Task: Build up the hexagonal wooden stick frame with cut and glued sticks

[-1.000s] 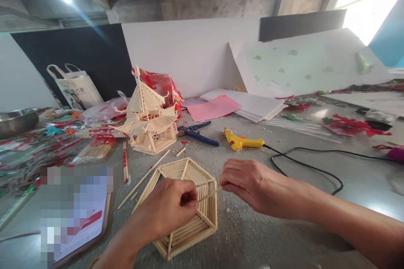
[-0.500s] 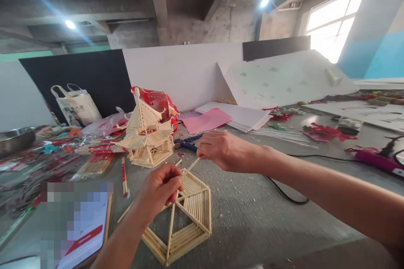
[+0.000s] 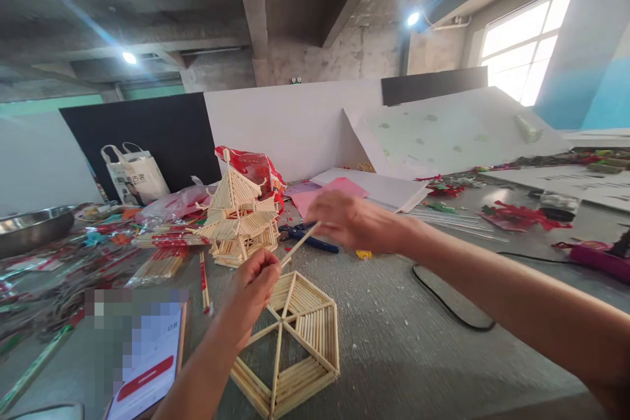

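Observation:
A thin pale wooden stick (image 3: 299, 244) slants up to the right from my left hand (image 3: 260, 279), whose fingers pinch its lower end. At its upper end is my right hand (image 3: 347, 220), smeared by motion; its fingers do not show clearly. Below my hands, a many-sided frame of wooden sticks (image 3: 310, 377) lies flat on the table, its spokes meeting at a centre. Some of its sections are filled with rows of sticks, others are partly open. Behind my left hand stands a small tiered stick-built pagoda (image 3: 241, 223). Blue-handled pliers (image 3: 317, 243) lie under the raised stick.
A phone (image 3: 147, 367) lies at the lower left, near bagged stick bundles (image 3: 160, 264). Further left are a metal bowl (image 3: 37, 230) and a tote bag (image 3: 135, 174). Pink paper (image 3: 300, 203) lies behind. A black cable (image 3: 450, 308) and a purple power strip (image 3: 598, 259) are right.
The stick has risen off the frame with my left hand, which has moved slightly up. My right hand has shifted right and blurred, uncovering the pliers' handles. The view has tilted a little.

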A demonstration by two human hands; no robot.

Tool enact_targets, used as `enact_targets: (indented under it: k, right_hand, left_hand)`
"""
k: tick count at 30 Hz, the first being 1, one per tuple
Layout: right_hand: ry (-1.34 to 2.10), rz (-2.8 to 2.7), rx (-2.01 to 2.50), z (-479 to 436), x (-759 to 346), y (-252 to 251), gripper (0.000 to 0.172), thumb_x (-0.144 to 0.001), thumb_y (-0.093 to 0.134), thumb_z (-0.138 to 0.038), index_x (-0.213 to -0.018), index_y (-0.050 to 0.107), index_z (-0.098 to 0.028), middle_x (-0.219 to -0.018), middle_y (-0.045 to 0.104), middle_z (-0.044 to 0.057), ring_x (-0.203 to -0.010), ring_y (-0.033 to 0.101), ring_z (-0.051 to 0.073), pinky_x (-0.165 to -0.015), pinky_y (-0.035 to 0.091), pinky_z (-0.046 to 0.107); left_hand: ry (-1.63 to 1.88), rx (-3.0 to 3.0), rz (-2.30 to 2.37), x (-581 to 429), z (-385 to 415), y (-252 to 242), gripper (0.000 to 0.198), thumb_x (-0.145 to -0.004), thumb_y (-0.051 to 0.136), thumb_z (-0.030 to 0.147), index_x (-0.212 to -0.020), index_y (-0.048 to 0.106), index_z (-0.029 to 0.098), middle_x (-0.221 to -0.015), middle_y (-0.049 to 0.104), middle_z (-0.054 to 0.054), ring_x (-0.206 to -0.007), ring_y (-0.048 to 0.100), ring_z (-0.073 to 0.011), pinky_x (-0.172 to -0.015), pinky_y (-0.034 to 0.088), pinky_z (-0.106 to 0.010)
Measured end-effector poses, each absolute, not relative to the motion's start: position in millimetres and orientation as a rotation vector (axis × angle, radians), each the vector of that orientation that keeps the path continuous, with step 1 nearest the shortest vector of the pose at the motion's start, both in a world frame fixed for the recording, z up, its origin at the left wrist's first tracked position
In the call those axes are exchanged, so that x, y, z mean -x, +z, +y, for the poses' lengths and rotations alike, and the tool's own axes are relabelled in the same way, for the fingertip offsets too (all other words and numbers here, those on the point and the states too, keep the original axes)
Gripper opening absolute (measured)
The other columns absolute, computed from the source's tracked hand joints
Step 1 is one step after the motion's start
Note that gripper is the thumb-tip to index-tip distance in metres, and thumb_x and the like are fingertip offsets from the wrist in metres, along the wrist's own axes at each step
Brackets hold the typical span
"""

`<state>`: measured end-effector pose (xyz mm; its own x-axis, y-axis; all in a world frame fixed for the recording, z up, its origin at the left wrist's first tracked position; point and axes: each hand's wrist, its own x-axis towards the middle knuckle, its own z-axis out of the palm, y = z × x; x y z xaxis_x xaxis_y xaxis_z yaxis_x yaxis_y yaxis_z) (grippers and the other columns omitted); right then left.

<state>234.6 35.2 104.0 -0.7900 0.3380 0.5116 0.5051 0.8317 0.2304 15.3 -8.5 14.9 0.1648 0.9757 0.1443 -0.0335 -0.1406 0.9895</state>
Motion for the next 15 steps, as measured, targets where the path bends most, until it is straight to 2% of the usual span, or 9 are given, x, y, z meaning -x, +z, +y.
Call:
enact_targets:
  k: [2, 4, 6, 9, 12, 15]
  right_hand:
    - [-0.543, -2.264, 0.905, 55.8, -253.0, 120.4, 0.03, -0.087, 0.041, -0.03, -0.112, 0.051, -0.016, -0.113, 0.052, 0.011, -0.107, 0.043, 0.022, -0.089, 0.033, 0.038]
    - [-0.523, -2.031, 1.466, 81.6, -269.7, 130.2, 0.041, -0.089, 0.033, -0.032, -0.124, 0.04, -0.011, -0.124, 0.043, 0.016, -0.116, 0.037, 0.028, -0.092, 0.029, 0.044]
    - [-0.387, -2.117, 1.681, 107.9, -275.0, 124.7, 0.05, -0.085, 0.039, -0.036, -0.122, 0.043, -0.002, -0.12, 0.045, 0.024, -0.109, 0.042, 0.034, -0.087, 0.032, 0.047]
    - [-0.099, -2.482, 1.735, 141.0, -255.1, 90.0, 0.066, -0.066, 0.062, -0.051, -0.117, 0.052, -0.01, -0.115, 0.054, 0.015, -0.1, 0.051, 0.027, -0.082, 0.039, 0.033]
    - [0.091, -2.702, 1.745, 167.9, -220.8, 52.9, 0.087, -0.042, 0.073, -0.057, -0.114, 0.056, -0.012, -0.112, 0.056, 0.013, -0.098, 0.053, 0.027, -0.078, 0.041, 0.03]
    - [0.198, -2.777, 1.789, 190.2, -198.5, 36.8, 0.087, -0.033, 0.076, -0.054, -0.108, 0.06, -0.013, -0.105, 0.06, 0.012, -0.091, 0.056, 0.028, -0.073, 0.043, 0.032]
  left_hand:
    - [1.321, -1.322, 1.022, -12.4, -5.4, 21.6, 0.014, -0.072, 0.053, 0.027, -0.07, 0.043, 0.018, -0.049, 0.025, 0.011, -0.04, 0.017, -0.0021, -0.037, 0.014, -0.014]
    - [1.455, -1.271, 1.003, -10.1, -1.9, 29.6, 0.012, -0.071, 0.054, 0.024, -0.07, 0.044, 0.017, -0.05, 0.029, 0.01, -0.039, 0.018, -0.0016, -0.036, 0.014, -0.014]
    - [1.553, -1.253, 0.952, -9.7, 1.4, 36.1, 0.012, -0.07, 0.054, 0.022, -0.068, 0.044, 0.017, -0.051, 0.031, 0.01, -0.039, 0.021, -0.0014, -0.035, 0.015, -0.014]
    - [1.641, -1.26, 0.906, -11.5, 6.0, 36.4, 0.012, -0.072, 0.054, 0.021, -0.066, 0.044, 0.017, -0.051, 0.033, 0.009, -0.038, 0.023, -0.0014, -0.035, 0.016, -0.014]
    - [1.671, -1.25, 0.932, -11.0, 11.2, 25.2, 0.012, -0.073, 0.053, 0.021, -0.067, 0.044, 0.017, -0.05, 0.032, 0.009, -0.038, 0.024, -0.0018, -0.035, 0.016, -0.014]
    - [1.682, -1.195, 0.968, -6.3, 15.8, 13.8, 0.011, -0.073, 0.054, 0.021, -0.068, 0.045, 0.017, -0.05, 0.032, 0.009, -0.038, 0.024, -0.0018, -0.035, 0.016, -0.014]
